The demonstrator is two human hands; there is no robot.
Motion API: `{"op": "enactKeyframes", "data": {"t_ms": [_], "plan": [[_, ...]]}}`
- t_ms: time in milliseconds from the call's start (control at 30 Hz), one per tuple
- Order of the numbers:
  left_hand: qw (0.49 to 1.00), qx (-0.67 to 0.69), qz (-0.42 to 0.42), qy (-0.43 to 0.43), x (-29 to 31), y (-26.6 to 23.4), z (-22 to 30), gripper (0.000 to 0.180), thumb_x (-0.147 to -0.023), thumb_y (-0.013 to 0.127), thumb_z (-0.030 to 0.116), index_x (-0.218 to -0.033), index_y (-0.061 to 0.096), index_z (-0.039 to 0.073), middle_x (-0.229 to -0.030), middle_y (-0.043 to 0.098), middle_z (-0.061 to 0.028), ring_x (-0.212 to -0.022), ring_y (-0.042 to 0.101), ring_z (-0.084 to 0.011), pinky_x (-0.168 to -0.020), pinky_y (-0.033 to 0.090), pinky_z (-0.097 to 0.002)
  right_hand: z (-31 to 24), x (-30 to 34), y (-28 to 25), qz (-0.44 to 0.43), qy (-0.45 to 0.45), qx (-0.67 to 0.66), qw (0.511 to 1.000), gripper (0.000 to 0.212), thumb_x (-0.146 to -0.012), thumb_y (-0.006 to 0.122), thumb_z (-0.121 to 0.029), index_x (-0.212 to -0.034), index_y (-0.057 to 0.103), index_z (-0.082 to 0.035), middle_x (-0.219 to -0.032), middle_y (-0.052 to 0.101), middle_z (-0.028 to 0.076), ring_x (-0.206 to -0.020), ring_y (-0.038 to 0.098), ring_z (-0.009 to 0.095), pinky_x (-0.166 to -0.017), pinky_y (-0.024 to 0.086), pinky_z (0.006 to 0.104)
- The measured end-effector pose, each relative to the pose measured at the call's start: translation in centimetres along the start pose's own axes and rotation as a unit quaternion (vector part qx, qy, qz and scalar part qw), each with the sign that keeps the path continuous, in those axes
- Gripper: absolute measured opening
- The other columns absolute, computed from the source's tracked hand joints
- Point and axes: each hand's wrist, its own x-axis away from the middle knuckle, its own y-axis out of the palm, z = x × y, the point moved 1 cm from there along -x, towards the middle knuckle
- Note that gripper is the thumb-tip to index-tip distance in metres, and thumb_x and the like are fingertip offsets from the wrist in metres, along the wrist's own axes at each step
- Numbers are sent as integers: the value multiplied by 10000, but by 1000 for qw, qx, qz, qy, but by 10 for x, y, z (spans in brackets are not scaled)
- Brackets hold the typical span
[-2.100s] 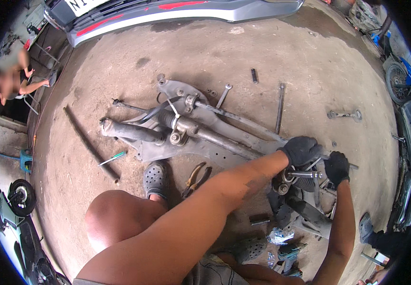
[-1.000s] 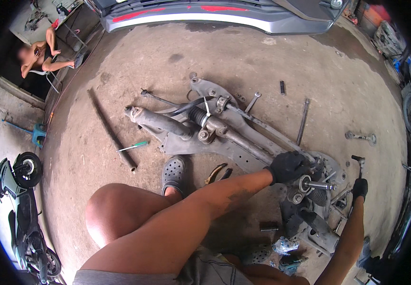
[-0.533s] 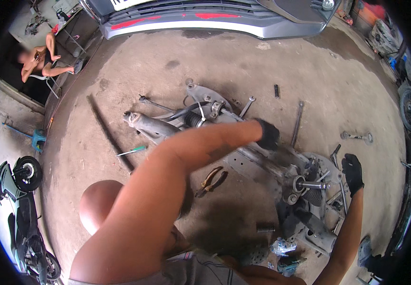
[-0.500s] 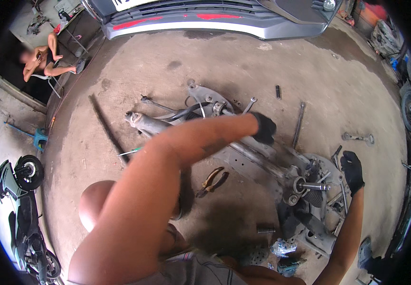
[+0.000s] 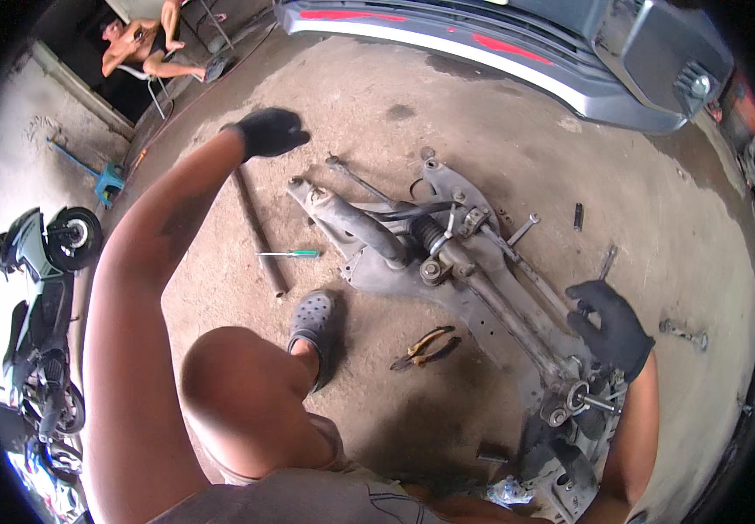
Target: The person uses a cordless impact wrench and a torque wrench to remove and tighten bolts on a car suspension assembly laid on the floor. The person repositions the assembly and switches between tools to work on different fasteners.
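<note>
My left hand (image 5: 272, 133), in a black glove, is held out over the floor near the top end of a metal pipe (image 5: 259, 240). Its fingers look loosely extended and nothing shows in them. My right hand (image 5: 611, 330), also gloved in black, hovers at the right side of a grey car subframe (image 5: 473, 301) with a steering rack (image 5: 517, 327) on it. Its thumb and fingers are apart, beside a long bar-shaped tool (image 5: 608, 262) whose lower part my hand hides. A bright metal shaft (image 5: 603, 403) sticks out of the rack's near end, below that hand.
A green-handled screwdriver (image 5: 294, 253) lies by the pipe. Pliers (image 5: 427, 348), a wrench (image 5: 524, 229), a dark socket (image 5: 578, 217) and a metal link (image 5: 683, 335) lie about. A car bumper (image 5: 482, 52) borders the back; a motorcycle (image 5: 50, 323) and a seated person (image 5: 146, 48) are left.
My left hand has swung left from above the subframe to near the pipe. My right hand has moved slightly left, closer to the rack. The whole view has shifted and turned.
</note>
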Motion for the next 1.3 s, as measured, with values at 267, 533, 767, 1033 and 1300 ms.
{"op": "enactKeyframes", "data": {"t_ms": [267,533,767,1033,1300], "plan": [[972,163,-126,-111,64,161,-70,626,-941,620,523,-1295,582,8,-1285,619,-257,-1202,595,-409,-1031,474,-457,-50,-55,14,-109,44,52,992,333,-879,711,-148,-1183,642,-31,-1078,646,189,-971,663,343,-870,525,400],[892,426,55,-143,44,286,-57,770,-900,698,488,-1412,457,-34,-1347,556,-302,-1224,577,-437,-1035,471,-462,-123,-212,77,-139,-98,140,975,326,-881,692,-100,-1193,637,-22,-1082,645,171,-963,661,313,-861,526,375],[696,666,198,-181,9,341,-38,579,-996,648,322,-1424,463,-21,-1209,634,-178,-980,668,-225,-845,542,-333,-138,-387,204,-111,-32,-44,992,229,-986,615,-119,-1165,659,16,-1017,683,90,-940,640,183,-857,516,327],[605,756,188,-163,-2,323,-26,474,-972,690,280,-1326,585,-17,-1077,718,-144,-964,694,-186,-871,546,-328,-110,-430,319,-335,288,-149,885,283,-956,676,-274,-1034,682,-3,-859,714,103,-705,641,191,-696,518,343],[564,808,133,-107,-7,318,-40,387,-967,716,201,-1283,598,11,-1086,684,-46,-955,598,-75,-843,526,-280,-105,-429,316,-356,234,-145,893,266,-949,684,-283,-953,687,-18,-808,687,48,-728,618,138,-683,493,326]]}}
